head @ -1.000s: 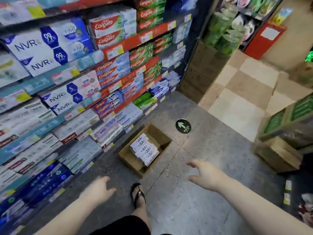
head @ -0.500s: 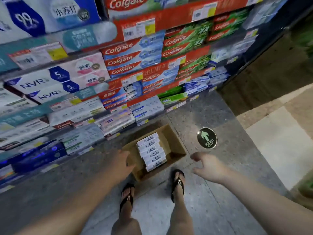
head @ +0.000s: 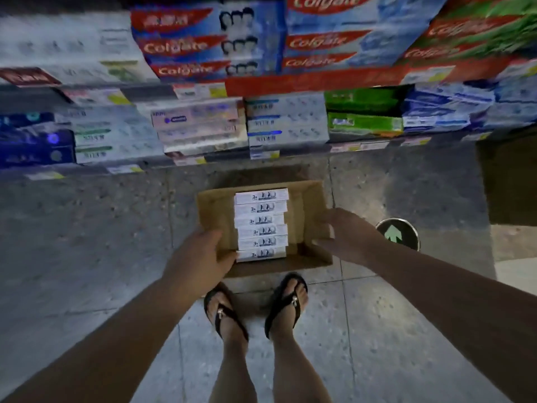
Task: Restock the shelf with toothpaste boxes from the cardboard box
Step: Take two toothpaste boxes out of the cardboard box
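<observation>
Noted across 12 o'clock: shelf (head: 305,82), blurred, now filling the upper view square-on, where half a second ago it slanted in from the left; judged a turn to face it. Below, on grey floor (head: 87,228), at centre: cardboard box (head: 216,210), open-topped. Inside, in one row down the middle: six white toothpaste boxes (head: 261,225), none yet lifted. At the box's 8 o'clock: left hand (head: 200,257), brought onto the left wall, thumb laid inside; fingers hidden, so grasp cannot be confirmed. At the box's 3 o'clock: right hand (head: 345,234), drawn in from beside the green arrow sticker (head: 398,234), fingers released and spread over the right wall, contact uncertain. Judged: reach complete, lift of box or contents pending.
</observation>
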Available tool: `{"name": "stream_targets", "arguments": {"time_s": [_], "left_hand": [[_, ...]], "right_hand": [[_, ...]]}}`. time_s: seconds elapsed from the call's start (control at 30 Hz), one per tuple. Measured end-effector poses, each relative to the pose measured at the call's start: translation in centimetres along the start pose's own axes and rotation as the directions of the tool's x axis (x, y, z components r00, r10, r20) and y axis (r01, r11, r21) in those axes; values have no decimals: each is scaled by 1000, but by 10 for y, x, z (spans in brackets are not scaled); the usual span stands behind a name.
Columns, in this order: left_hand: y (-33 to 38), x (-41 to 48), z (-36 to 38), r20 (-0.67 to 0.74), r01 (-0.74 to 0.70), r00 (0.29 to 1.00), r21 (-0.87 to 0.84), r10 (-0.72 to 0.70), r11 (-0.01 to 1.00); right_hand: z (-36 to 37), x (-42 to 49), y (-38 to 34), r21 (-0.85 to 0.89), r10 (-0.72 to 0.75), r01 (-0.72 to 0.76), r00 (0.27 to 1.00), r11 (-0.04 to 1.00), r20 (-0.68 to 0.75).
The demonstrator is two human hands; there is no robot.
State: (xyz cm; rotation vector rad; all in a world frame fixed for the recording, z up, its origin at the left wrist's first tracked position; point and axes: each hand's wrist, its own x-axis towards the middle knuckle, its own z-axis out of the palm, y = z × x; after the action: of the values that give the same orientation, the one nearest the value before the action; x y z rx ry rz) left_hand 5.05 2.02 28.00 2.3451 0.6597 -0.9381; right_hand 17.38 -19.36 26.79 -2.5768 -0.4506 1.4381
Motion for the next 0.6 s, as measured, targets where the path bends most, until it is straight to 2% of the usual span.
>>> {"name": "stream_targets", "arguments": {"time_s": [0.23, 0.6], "left_hand": [[-36, 70, 73, -18, 3, 1000, -12, -3, 1000], [-77, 179, 161, -100, 16, 995, -51, -21, 999]], "right_hand": [[67, 123, 25, -4, -42, 42, 999, 999, 22], [149, 250, 62, -13, -135, 135, 976, 991, -169]]}}
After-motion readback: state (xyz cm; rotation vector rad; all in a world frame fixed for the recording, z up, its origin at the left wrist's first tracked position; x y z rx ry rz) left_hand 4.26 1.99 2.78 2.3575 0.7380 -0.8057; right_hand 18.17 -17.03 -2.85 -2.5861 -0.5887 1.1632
